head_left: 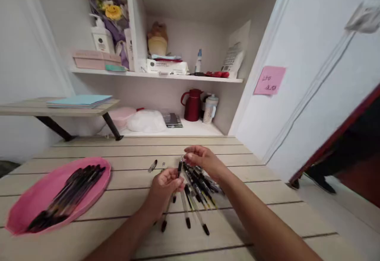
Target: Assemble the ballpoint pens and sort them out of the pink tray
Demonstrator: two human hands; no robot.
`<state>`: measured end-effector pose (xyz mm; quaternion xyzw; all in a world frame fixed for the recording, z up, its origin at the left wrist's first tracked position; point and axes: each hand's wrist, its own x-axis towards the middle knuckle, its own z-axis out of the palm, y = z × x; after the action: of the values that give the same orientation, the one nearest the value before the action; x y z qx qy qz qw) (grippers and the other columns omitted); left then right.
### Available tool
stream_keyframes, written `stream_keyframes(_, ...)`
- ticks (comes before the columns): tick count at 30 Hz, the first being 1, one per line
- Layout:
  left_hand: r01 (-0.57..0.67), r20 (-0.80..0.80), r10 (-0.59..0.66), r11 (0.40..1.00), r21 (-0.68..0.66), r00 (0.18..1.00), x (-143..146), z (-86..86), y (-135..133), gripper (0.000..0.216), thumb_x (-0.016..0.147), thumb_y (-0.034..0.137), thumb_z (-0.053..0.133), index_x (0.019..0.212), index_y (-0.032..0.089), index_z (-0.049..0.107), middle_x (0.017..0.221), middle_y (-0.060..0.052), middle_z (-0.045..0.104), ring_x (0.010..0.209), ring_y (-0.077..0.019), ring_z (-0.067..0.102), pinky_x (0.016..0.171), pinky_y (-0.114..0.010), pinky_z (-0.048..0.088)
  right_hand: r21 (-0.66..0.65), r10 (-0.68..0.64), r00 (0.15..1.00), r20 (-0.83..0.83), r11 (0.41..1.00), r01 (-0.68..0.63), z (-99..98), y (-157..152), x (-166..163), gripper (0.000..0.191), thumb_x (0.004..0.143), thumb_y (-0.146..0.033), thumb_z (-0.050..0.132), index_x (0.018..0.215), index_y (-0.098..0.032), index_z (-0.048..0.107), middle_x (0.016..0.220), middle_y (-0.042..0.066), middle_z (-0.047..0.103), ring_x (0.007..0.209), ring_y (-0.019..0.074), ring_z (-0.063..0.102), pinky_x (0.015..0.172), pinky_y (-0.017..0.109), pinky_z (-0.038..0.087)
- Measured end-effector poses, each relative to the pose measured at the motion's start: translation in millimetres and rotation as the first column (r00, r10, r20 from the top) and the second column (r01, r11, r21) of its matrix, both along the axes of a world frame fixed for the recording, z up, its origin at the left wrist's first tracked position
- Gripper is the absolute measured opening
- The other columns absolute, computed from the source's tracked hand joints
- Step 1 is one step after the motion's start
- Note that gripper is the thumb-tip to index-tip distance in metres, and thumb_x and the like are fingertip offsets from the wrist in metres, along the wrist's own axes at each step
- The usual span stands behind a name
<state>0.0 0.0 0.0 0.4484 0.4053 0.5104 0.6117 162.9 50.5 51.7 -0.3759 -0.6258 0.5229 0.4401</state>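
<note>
My left hand (168, 184) is closed round a pen (179, 167) with a black grip section, held upright with its tip end up. Close beside that tip, the bent fingers of my right hand (203, 159) are drawn together in a pinch. Whatever they hold, if anything, is too small to make out. Under and between my hands lies a loose pile of pen parts (199, 184), black pieces and clear barrels with black ends. Beyond my left hand are a clear pen cap (152, 166) and a tiny metallic piece (163, 164).
A pink tray (102, 190) with many black pens stands on the slatted table (124, 209) at left. Behind it rises a small riser shelf (89, 112) with blue paper (80, 100). A red jug (192, 104) and a cup (210, 108) stand at the back. Someone's foot (322, 182) shows at right.
</note>
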Motion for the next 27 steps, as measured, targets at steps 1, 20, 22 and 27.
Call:
stream_keyframes(1,0.008,0.031,-0.008,1.0,0.002,0.999,0.2,0.4,0.6,0.022,0.065,0.024,0.064,0.082,0.015,0.053,0.073,-0.002,0.059,0.061,-0.0102,0.057,0.062,-0.024,0.046,0.018,-0.055,0.998,0.032,0.998,0.054,1.0,4.8,7.3,0.024,0.068,-0.035,0.057,0.083,-0.016,0.054,0.066,0.0,0.058,0.058,0.0099,0.051,0.056,0.023,0.038)
stream_keyframes(20,0.14,0.186,-0.134,0.99,-0.019,0.973,0.5,11.2,-6.1,0.024,0.071,0.027,0.058,0.091,0.018,0.048,0.073,-0.001,0.057,0.06,-0.0097,0.056,0.058,-0.024,0.045,0.228,-0.266,0.243,0.933,0.958,0.173,-39.5,-26.9,84.7,0.037,0.06,-0.025,0.057,0.096,-0.015,0.055,0.082,0.009,0.063,0.074,0.0202,0.056,0.058,0.027,0.033)
stream_keyframes(22,0.158,0.138,-0.154,0.987,-0.02,0.978,1.2,11.2,-7.2,0.026,0.073,0.03,0.055,0.095,0.019,0.047,0.069,0.001,0.056,0.054,-0.009,0.054,0.052,-0.022,0.043,0.227,-0.301,0.321,0.898,0.942,0.248,-42.5,-21.8,84.4,0.033,0.057,-0.02,0.057,0.089,-0.015,0.057,0.079,0.008,0.062,0.069,0.0186,0.054,0.056,0.026,0.033)
stream_keyframes(27,0.126,0.034,-0.127,0.991,0.041,0.991,2.2,7.8,-4.4,0.026,0.076,0.034,0.05,0.097,0.02,0.047,0.063,0.005,0.05,0.041,-0.0036,0.04,0.038,-0.015,0.03,0.025,-0.299,0.847,0.44,0.947,0.322,-25.1,-3.2,68.2,0.008,0.064,-0.025,0.053,0.065,-0.016,0.053,0.053,-0.002,0.05,0.049,0.0102,0.045,0.047,0.023,0.03)
